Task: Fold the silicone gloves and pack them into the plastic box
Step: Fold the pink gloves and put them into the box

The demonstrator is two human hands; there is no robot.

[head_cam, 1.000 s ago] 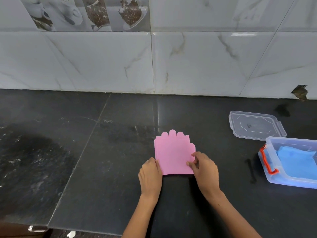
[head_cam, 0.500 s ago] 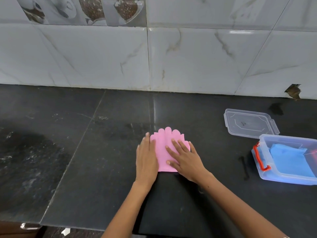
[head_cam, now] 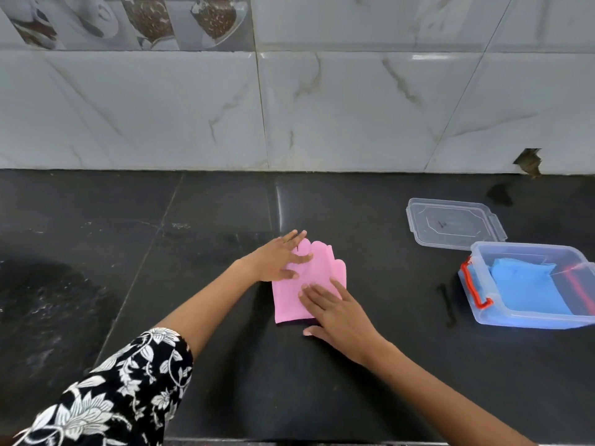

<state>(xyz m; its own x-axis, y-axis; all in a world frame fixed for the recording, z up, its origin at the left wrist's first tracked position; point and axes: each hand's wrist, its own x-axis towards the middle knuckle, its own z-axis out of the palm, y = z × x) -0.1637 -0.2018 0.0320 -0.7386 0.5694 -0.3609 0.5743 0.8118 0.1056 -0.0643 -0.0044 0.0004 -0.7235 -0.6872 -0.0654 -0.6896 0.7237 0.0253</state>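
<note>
Lying flat under both hands' straight fingers, left hand (head_cam: 279,259) and right hand (head_cam: 338,312): pink glove (head_cam: 314,278).

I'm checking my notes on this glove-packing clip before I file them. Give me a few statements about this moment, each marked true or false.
1. Both hands lie flat on the pink glove. True: the left hand and the right hand press it with straight fingers.
2. The plastic box is empty. False: a blue glove lies inside it.
3. The lid is snapped onto the box. False: it lies on the counter behind the box.
4. The box has a red latch on its near left side. True.
5. The pink glove is in the box. False: it lies on the counter.
</note>
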